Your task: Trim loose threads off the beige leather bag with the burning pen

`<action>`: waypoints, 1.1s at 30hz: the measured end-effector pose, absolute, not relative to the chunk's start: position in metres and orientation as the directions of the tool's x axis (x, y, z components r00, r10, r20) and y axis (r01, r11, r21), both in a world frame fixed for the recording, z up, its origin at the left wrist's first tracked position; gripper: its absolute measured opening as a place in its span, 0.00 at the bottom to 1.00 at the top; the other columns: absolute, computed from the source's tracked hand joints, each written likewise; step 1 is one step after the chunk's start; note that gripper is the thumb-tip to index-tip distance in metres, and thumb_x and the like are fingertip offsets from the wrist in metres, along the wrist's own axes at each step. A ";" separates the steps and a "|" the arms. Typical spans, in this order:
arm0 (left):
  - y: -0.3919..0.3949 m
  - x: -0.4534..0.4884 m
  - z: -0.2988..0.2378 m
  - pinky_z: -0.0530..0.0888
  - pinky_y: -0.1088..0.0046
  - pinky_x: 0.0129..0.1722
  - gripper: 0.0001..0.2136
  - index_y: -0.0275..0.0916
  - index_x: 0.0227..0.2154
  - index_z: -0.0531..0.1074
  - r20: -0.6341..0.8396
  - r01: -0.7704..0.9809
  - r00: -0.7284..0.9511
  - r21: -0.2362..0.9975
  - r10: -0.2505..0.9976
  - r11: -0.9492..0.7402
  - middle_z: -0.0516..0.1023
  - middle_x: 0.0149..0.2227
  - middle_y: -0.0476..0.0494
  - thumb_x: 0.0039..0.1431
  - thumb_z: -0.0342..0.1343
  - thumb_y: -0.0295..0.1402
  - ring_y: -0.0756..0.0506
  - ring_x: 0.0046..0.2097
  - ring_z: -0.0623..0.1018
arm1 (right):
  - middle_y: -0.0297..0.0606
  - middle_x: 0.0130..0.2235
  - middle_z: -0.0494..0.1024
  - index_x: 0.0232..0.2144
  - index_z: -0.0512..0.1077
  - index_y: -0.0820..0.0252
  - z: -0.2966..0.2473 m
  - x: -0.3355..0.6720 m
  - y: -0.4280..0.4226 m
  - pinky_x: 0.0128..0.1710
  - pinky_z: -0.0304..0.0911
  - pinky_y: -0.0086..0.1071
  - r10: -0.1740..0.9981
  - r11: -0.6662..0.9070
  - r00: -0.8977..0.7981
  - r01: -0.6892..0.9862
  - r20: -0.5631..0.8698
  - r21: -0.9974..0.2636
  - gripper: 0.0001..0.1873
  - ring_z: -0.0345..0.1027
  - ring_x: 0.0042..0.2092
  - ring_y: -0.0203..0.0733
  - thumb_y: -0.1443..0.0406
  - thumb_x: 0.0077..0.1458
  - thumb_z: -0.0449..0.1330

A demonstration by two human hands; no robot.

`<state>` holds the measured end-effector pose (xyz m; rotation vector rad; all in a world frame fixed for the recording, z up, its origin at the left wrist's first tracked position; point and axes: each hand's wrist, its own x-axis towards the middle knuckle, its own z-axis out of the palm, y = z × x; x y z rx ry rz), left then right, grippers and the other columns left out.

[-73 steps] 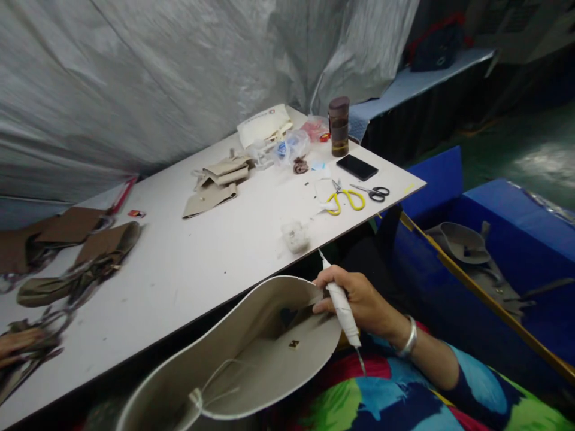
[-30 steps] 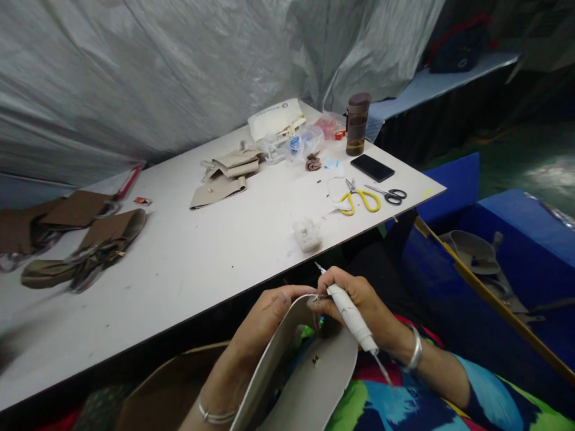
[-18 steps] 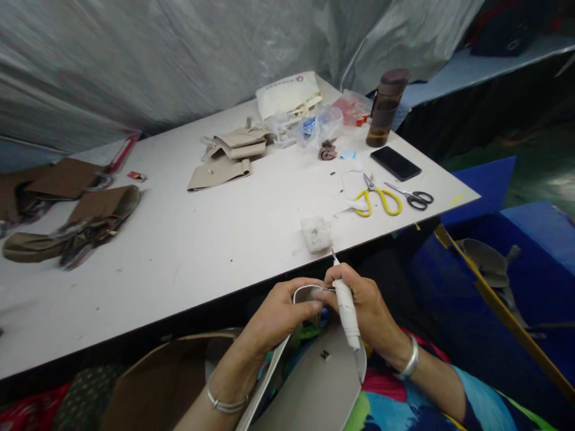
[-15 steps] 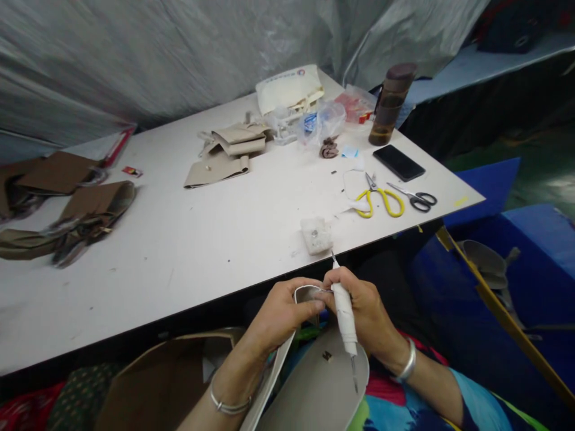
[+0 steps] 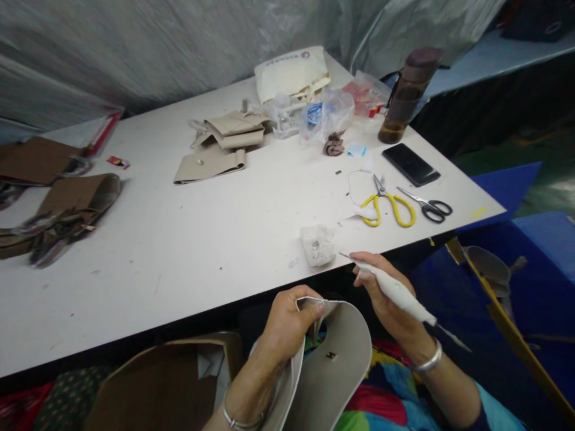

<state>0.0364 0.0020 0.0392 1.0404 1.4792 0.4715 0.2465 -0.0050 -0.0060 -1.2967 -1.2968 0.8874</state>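
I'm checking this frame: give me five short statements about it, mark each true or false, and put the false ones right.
1. The left hand pinches the edge of the beige piece. True.
2. In the view, the yellow scissors lie left of the black scissors. True.
3. The right hand holds the yellow scissors. False: it holds a white-handled tool, and those scissors lie on the table.
4. The bottle lies on its side. False: it stands on its base.
5. The phone lies on the table. True.
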 end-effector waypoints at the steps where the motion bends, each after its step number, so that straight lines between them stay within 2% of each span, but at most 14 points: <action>1: 0.003 0.037 0.037 0.66 0.71 0.32 0.11 0.36 0.27 0.78 -0.565 0.336 0.095 0.793 0.819 0.508 0.76 0.24 0.47 0.47 0.66 0.40 0.48 0.28 0.71 | 0.35 0.40 0.81 0.50 0.75 0.53 -0.006 0.248 -0.001 0.43 0.71 0.31 0.975 0.117 0.157 0.226 0.154 -0.967 0.13 0.77 0.38 0.38 0.55 0.70 0.60; 4: 0.004 0.036 0.030 0.66 0.71 0.31 0.11 0.36 0.27 0.77 -0.541 0.317 0.065 0.808 0.839 0.496 0.74 0.23 0.48 0.48 0.65 0.40 0.48 0.27 0.70 | 0.32 0.34 0.79 0.46 0.72 0.54 -0.007 0.249 0.011 0.37 0.69 0.30 0.977 0.061 0.185 0.225 0.104 -0.972 0.12 0.74 0.35 0.38 0.54 0.69 0.62; 6: 0.006 0.036 0.027 0.66 0.72 0.31 0.11 0.36 0.27 0.77 -0.544 0.288 0.054 0.812 0.837 0.508 0.74 0.23 0.48 0.47 0.66 0.40 0.48 0.27 0.70 | 0.30 0.32 0.78 0.43 0.72 0.54 -0.008 0.247 0.018 0.35 0.68 0.30 0.975 0.084 0.184 0.218 0.126 -0.972 0.12 0.73 0.33 0.38 0.53 0.67 0.63; 11: 0.009 0.035 0.026 0.67 0.72 0.30 0.12 0.36 0.26 0.78 -0.564 0.241 0.043 0.807 0.825 0.539 0.77 0.23 0.46 0.46 0.68 0.41 0.47 0.27 0.71 | 0.30 0.34 0.80 0.42 0.76 0.54 -0.010 0.238 0.026 0.38 0.70 0.30 0.944 0.176 0.231 0.255 0.236 -0.951 0.09 0.74 0.33 0.36 0.57 0.65 0.66; 19: 0.012 0.032 0.027 0.67 0.72 0.30 0.13 0.36 0.27 0.78 -0.565 0.292 0.032 0.794 0.825 0.533 0.77 0.24 0.46 0.48 0.67 0.42 0.48 0.27 0.71 | 0.34 0.39 0.81 0.43 0.76 0.56 -0.013 0.233 0.029 0.43 0.72 0.30 0.933 0.275 0.142 0.310 0.330 -0.910 0.06 0.76 0.38 0.38 0.60 0.67 0.64; 26: 0.015 0.035 0.030 0.68 0.72 0.31 0.12 0.37 0.27 0.77 -0.596 0.298 0.039 0.773 0.802 0.560 0.76 0.24 0.47 0.48 0.66 0.41 0.47 0.28 0.72 | 0.35 0.41 0.81 0.45 0.76 0.55 -0.016 0.233 0.029 0.45 0.72 0.32 0.946 0.268 0.093 0.309 0.309 -0.913 0.07 0.77 0.41 0.40 0.62 0.66 0.66; 33: 0.014 0.036 0.034 0.69 0.72 0.29 0.12 0.36 0.27 0.77 -0.616 0.265 0.048 0.767 0.786 0.585 0.78 0.24 0.45 0.46 0.66 0.41 0.46 0.27 0.73 | 0.39 0.41 0.82 0.45 0.75 0.55 -0.011 0.230 0.035 0.45 0.73 0.38 0.912 0.380 -0.035 0.441 0.408 -0.813 0.06 0.77 0.42 0.44 0.61 0.67 0.64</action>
